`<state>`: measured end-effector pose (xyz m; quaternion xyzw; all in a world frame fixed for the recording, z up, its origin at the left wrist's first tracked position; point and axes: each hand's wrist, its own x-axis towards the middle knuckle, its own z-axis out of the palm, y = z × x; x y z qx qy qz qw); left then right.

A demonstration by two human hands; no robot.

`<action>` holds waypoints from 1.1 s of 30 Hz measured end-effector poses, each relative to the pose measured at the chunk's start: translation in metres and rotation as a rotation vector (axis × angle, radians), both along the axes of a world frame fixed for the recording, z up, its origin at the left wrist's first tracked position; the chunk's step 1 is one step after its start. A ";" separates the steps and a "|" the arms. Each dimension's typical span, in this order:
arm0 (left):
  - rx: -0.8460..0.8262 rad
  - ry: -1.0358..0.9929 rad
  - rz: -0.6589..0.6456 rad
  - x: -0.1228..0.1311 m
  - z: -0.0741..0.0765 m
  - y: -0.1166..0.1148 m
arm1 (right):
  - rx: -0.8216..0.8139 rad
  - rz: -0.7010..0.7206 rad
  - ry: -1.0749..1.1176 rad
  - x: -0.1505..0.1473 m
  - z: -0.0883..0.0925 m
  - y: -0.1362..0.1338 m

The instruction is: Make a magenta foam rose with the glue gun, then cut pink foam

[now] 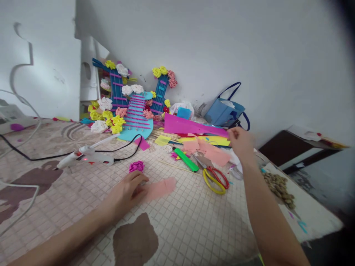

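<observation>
My left hand (129, 190) lies on the patterned mat, its fingers resting on one end of a pale pink paper strip (162, 187). A small magenta paper rose (136, 166) sits just beyond the fingers. My right hand (240, 143) is stretched out to the far right and pinches the end of a large magenta sheet (191, 127), lifted slightly over a pile of yellow and pink sheets (206, 146). The hand is blurred.
A white glue gun (87, 157) with a black cord lies at left. A green marker (186, 159) and yellow-and-red scissors (215, 178) lie between my hands. Blue craft pieces with paper flowers (130, 107) and a blue bag (225, 111) stand by the wall.
</observation>
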<state>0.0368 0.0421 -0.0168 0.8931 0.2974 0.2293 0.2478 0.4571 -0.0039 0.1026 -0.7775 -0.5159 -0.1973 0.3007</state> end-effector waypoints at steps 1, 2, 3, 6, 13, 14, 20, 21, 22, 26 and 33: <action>-0.002 -0.001 0.010 0.000 0.000 0.000 | -0.072 -0.001 0.031 -0.007 -0.008 -0.003; -0.002 0.000 0.019 -0.001 -0.001 0.000 | -0.156 0.018 0.056 -0.015 -0.017 -0.008; 0.000 0.001 0.025 -0.001 0.000 0.000 | -0.223 0.048 0.073 -0.022 -0.025 -0.014; 0.007 0.004 0.028 -0.001 0.001 0.000 | -0.386 0.147 0.092 -0.037 -0.049 -0.038; -0.027 0.059 0.032 0.004 0.007 0.000 | -0.535 0.111 0.126 -0.039 -0.096 -0.081; -0.036 0.065 0.027 0.004 0.008 -0.001 | -0.533 0.110 0.141 -0.038 -0.099 -0.082; -0.203 0.003 0.039 0.003 0.017 -0.001 | -0.418 0.162 0.301 -0.031 -0.099 -0.082; -0.257 -0.020 0.046 0.002 0.018 -0.001 | -0.379 0.176 0.387 -0.031 -0.097 -0.082; -0.314 -0.049 0.046 0.002 0.019 -0.001 | -0.339 0.200 0.487 -0.032 -0.094 -0.081; -0.569 -0.239 -0.005 0.003 0.020 0.001 | -0.236 0.401 0.825 -0.047 -0.074 -0.072; -0.972 -0.407 -0.005 0.002 0.015 0.005 | -0.304 0.765 0.903 -0.110 -0.050 -0.024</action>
